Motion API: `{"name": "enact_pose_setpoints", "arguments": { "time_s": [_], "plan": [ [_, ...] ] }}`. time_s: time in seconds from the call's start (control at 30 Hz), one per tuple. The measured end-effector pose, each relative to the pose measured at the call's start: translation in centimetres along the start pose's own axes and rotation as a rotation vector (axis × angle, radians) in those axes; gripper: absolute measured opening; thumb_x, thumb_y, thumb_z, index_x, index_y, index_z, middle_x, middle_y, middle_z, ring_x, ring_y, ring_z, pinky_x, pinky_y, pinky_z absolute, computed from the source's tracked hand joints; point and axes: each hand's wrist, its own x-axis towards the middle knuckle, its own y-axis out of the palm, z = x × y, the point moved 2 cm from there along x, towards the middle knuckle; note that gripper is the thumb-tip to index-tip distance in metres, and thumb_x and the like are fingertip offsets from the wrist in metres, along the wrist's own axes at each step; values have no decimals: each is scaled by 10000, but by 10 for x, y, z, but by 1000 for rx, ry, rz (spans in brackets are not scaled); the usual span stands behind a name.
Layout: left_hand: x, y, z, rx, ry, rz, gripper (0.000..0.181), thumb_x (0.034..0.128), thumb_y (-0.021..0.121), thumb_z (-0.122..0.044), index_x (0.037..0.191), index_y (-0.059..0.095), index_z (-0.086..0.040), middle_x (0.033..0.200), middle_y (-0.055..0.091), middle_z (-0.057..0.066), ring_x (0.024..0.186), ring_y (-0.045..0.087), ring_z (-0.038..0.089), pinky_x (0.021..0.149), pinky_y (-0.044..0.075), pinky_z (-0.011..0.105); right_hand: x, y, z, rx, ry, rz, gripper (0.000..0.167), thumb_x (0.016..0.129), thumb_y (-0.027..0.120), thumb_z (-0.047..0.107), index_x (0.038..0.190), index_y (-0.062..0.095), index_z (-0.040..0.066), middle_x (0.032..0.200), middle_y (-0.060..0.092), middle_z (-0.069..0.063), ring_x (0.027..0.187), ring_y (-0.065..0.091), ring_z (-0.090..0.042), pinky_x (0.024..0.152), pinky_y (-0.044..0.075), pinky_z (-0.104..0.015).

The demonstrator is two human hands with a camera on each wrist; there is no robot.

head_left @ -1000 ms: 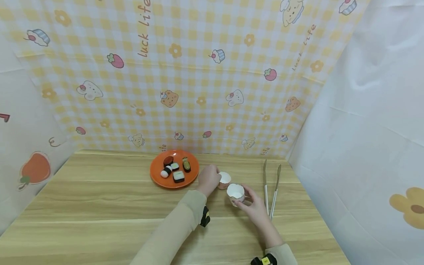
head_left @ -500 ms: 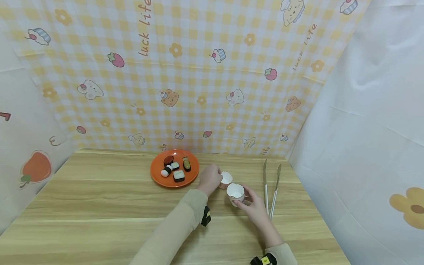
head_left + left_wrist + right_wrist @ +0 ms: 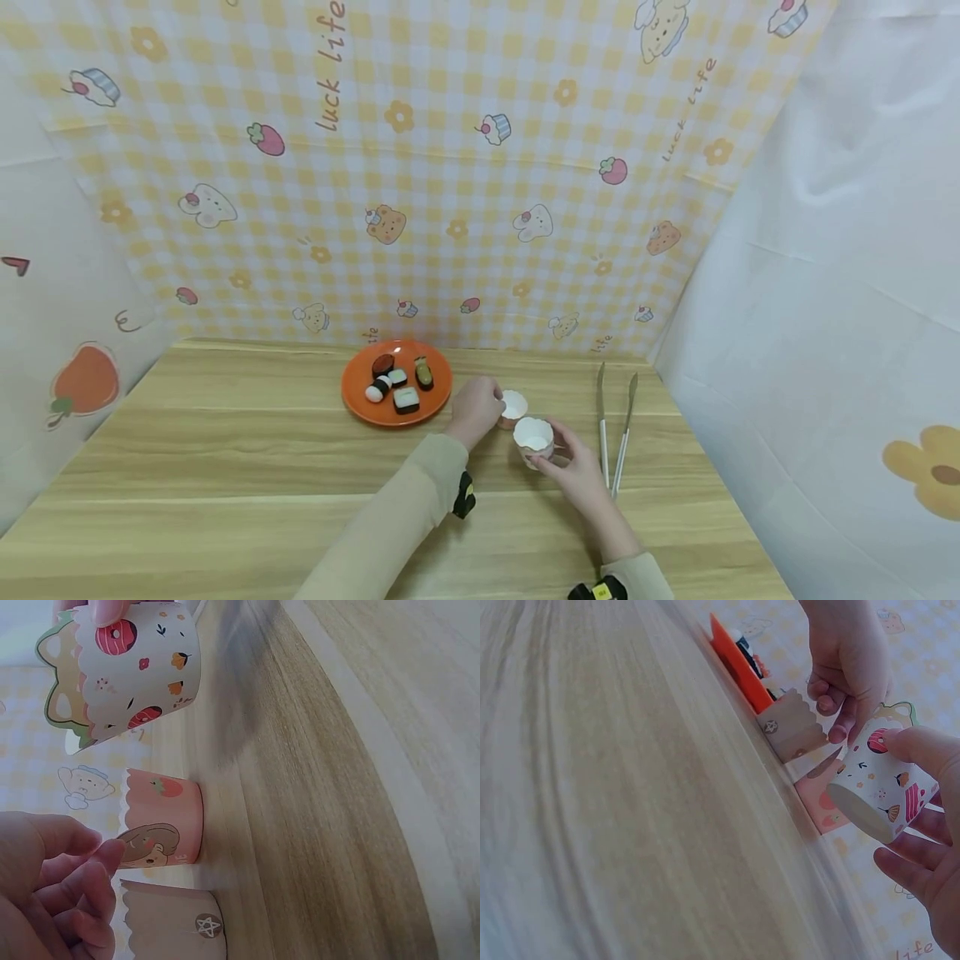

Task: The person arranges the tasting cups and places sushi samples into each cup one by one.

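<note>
My right hand (image 3: 581,475) holds a white paper baking cup (image 3: 889,776) with doughnut and flower prints, thumb on its outer wall. Its base is off the table in the right wrist view. My left hand (image 3: 477,410) has thumb and forefinger pinched at the rim of a pink paper cup (image 3: 169,817), which stands upright on the table (image 3: 247,467). Beside the pink cup stands a beige paper cup (image 3: 176,922) with a star mark; in the head view the left hand hides it. The white cup is close to the pink one, on its near right side.
Left of the hands lies an orange plate (image 3: 358,406) with several sushi pieces (image 3: 406,400). To the right are two long, thin metal-ended utensils (image 3: 622,442) with white handles. A checked cloth (image 3: 450,183) closes off the table's back edge.
My left hand and the pink cup have shifted slightly right, nearer the white cup. My right hand keeps its hold on the white cup, almost still.
</note>
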Motion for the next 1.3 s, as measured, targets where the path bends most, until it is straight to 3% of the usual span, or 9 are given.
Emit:
{"name": "enact_pose_setpoints", "arguments": {
  "time_s": [0.6,0.8,0.97,1.17,1.3],
  "plan": [
    [-6,-11,-2,-106,37,9,108,851,626,-151,875,710,-88,745,621,-26,612,526,130,530,449,270,1,1,8,-10,59,4,628,750,814,42,1314,541,28,1116,639,-100,994,615,-244,859,520,-340],
    [-10,-13,0,-134,130,12,131,852,616,-177,872,715,-94,654,563,-54,544,487,116,472,414,254,1,2,16,-19,67,5,620,752,785,-40,1312,519,-38,1138,625,-177,998,610,-325,875,507,-460],
    [-16,-14,1,-143,214,26,141,871,619,-205,832,722,-117,596,543,-79,511,472,85,449,408,233,0,2,17,-24,61,14,619,753,800,5,1312,534,5,1126,643,-126,970,625,-272,864,517,-398],
    [-27,-16,-1,-215,244,114,156,901,624,-236,873,721,-116,645,625,-37,515,503,87,461,428,240,-1,2,14,-23,1,55,629,780,802,105,1332,512,21,1138,635,-133,965,629,-277,839,533,-379],
    [-32,-15,-2,-224,246,153,152,909,632,-245,897,720,-122,653,602,-65,545,514,86,487,446,239,-3,2,22,-17,26,64,641,786,798,108,1351,502,39,1144,638,-124,970,630,-275,857,524,-405]
  ]
}}
